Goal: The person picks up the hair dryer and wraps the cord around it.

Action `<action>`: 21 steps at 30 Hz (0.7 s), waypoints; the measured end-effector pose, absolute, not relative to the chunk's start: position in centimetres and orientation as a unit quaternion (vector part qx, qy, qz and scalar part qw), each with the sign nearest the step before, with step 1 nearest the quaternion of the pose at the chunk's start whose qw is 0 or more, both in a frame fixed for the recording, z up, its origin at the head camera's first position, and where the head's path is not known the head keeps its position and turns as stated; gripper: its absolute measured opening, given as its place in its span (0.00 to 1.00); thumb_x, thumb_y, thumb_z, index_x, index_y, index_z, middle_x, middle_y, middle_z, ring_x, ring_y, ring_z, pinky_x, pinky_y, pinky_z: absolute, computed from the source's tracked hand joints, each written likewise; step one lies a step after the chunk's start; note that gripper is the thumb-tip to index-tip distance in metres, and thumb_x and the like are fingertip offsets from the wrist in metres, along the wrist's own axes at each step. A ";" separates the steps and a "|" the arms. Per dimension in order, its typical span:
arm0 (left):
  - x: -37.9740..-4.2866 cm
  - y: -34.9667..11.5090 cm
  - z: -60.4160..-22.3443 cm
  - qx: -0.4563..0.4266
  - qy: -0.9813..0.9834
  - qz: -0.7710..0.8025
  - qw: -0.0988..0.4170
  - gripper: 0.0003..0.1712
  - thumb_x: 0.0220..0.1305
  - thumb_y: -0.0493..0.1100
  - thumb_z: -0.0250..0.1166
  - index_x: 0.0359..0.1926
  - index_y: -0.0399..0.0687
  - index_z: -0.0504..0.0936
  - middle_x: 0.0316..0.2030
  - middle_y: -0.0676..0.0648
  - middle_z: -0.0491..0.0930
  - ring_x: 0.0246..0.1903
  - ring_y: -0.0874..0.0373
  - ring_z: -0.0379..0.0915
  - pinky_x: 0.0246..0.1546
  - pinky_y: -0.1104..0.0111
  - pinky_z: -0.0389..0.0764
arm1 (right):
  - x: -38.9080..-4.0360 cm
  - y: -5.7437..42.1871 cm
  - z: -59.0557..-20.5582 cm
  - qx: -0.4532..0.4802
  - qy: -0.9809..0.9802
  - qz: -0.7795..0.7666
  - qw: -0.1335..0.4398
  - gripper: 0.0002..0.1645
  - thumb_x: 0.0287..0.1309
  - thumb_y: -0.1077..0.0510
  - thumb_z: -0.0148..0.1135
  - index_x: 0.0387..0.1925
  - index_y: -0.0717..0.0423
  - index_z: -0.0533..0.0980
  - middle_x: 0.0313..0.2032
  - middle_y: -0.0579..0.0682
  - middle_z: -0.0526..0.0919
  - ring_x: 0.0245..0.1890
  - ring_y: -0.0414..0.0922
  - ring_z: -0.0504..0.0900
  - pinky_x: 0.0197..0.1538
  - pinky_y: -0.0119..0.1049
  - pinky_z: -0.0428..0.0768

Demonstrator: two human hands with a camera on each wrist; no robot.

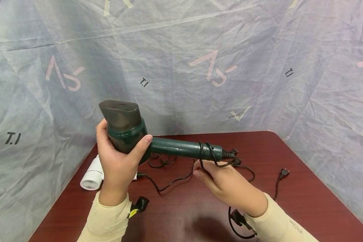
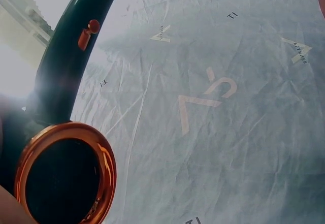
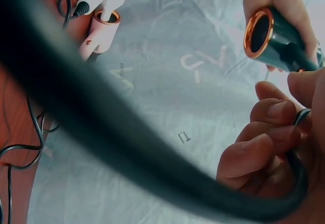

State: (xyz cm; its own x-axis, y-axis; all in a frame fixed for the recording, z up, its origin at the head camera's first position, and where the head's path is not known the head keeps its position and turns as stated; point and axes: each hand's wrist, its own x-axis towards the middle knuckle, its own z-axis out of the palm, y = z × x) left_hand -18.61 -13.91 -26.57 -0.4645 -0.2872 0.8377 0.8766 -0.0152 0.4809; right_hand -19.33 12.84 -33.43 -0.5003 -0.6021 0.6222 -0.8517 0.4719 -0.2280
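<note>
A dark green hair dryer [image 1: 175,148] is held up above the table, its grey-brown nozzle [image 1: 121,114] pointing up and its handle stretching to the right. My left hand [image 1: 118,164] grips the dryer's head, thumb on the near side. In the left wrist view a copper ring [image 2: 109,168] rims the back of the head. Loops of black cord [image 1: 201,151] wrap the handle's end. Just below that end, my right hand [image 1: 230,181] holds the cord; the right wrist view shows curled fingers [image 3: 249,155] around it, with a blurred stretch of cord [image 3: 127,132] crossing close to the camera.
A white hair dryer [image 1: 92,176] lies on the red-brown table [image 1: 181,208] at the left, partly behind my left hand. Its black cord [image 1: 169,185] runs toward the middle. A black plug [image 1: 284,173] lies at the right. Grey printed cloth [image 1: 175,67] hangs around the table.
</note>
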 end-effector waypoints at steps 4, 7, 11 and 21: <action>-18.5 -13.9 -26.5 -0.270 -0.536 -0.668 0.441 0.43 0.47 0.22 0.74 0.65 0.35 0.67 0.53 0.38 0.78 0.46 0.49 0.78 0.49 0.67 0.81 | -18.9 12.5 -33.5 0.421 -0.841 0.265 0.212 0.02 0.78 0.50 0.54 0.44 0.40 0.73 0.36 0.31 0.73 0.31 0.28 0.71 0.37 0.23 0.73; -18.6 -14.0 -26.5 -0.267 -0.532 -0.671 0.441 0.43 0.48 0.23 0.74 0.66 0.36 0.67 0.54 0.37 0.77 0.48 0.48 0.77 0.50 0.66 0.81 | -18.7 12.2 -33.4 0.428 -0.841 0.270 0.193 0.04 0.79 0.50 0.53 0.42 0.40 0.72 0.30 0.31 0.69 0.28 0.28 0.68 0.33 0.23 0.72; -18.5 -14.2 -26.6 -0.257 -0.535 -0.671 0.445 0.43 0.49 0.23 0.74 0.66 0.36 0.67 0.55 0.36 0.77 0.49 0.47 0.77 0.51 0.66 0.81 | -18.3 11.9 -33.4 0.444 -0.837 0.275 0.163 0.06 0.79 0.52 0.52 0.40 0.41 0.70 0.26 0.32 0.63 0.24 0.26 0.62 0.29 0.21 0.68; -18.9 -14.0 -26.8 -0.256 -0.541 -0.664 0.448 0.43 0.48 0.24 0.75 0.66 0.36 0.67 0.53 0.38 0.78 0.47 0.49 0.77 0.49 0.67 0.81 | -16.9 12.2 -32.7 0.440 -0.849 0.243 0.165 0.10 0.78 0.52 0.54 0.36 0.44 0.66 0.23 0.32 0.58 0.22 0.27 0.58 0.26 0.20 0.65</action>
State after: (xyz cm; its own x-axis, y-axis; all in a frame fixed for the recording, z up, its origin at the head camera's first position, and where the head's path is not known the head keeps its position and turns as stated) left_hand -18.87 -14.00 -26.77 -0.4680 -0.3186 0.8243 0.8718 -0.0139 0.4896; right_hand -16.93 12.20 -32.73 -0.5578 -0.6674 0.4934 -0.8274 0.4942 -0.2669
